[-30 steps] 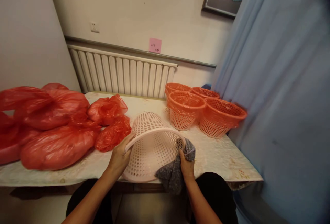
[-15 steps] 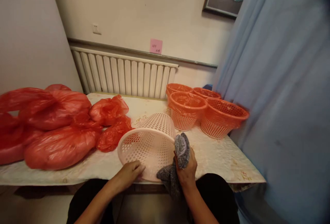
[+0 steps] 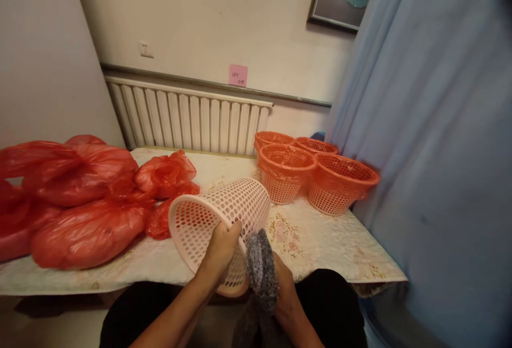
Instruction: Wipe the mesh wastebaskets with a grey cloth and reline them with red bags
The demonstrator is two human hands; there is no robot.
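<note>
A pale pink perforated plastic basket [image 3: 240, 201] lies on its side at the table's front edge, its mouth turned toward me and to the left. My left hand [image 3: 222, 246] grips the basket's rim, thumb on the outside. In my right hand [image 3: 282, 284] is a bunched grey cloth [image 3: 262, 270], held against the right side of the rim; part of the cloth hangs below the table edge. The cloth hides most of the right fingers.
Several tied red plastic bags [image 3: 92, 230] fill the table's left side. Several baskets lined with red bags [image 3: 286, 174] stand at the back right. A flowered cloth [image 3: 320, 236] covers the table. A blue curtain [image 3: 420, 150] hangs at right, a radiator [image 3: 192, 118] behind.
The basket has turned, its mouth swinging left. My left hand has moved from inside the near rim to the rim's right side. The right hand and cloth have come lower and slightly left.
</note>
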